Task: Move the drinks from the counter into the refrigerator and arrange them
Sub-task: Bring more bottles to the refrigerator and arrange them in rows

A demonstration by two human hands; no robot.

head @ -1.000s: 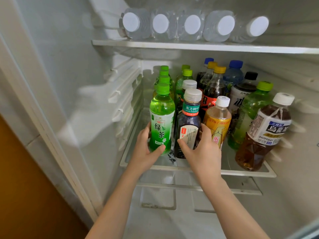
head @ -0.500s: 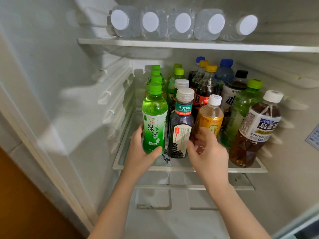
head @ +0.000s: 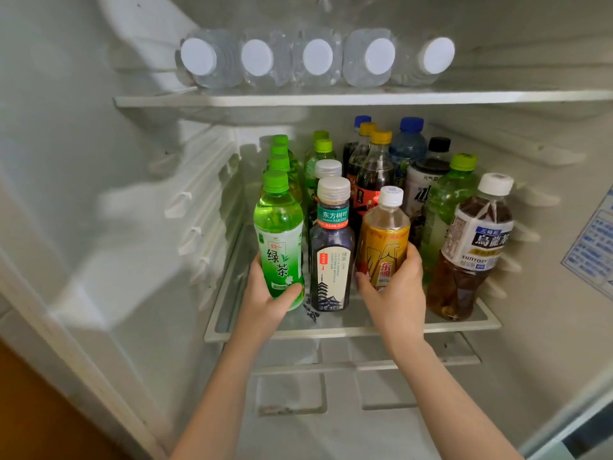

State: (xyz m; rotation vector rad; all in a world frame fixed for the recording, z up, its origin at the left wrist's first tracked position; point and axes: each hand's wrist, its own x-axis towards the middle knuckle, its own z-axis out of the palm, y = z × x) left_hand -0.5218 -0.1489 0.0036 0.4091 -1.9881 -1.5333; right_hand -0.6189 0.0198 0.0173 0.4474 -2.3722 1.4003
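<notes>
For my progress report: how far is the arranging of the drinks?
Done: many bottles stand on the middle shelf, five water bottles lie above. In hand: left hand grips the green tea bottle, right hand the yellow-labelled bottle. Left: unclear, counter not visible.

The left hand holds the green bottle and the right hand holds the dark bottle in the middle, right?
Not quite. The left hand does hold the green bottle, but the right hand grips the yellow bottle, not the dark bottle in the middle. The head view shows it.
</notes>
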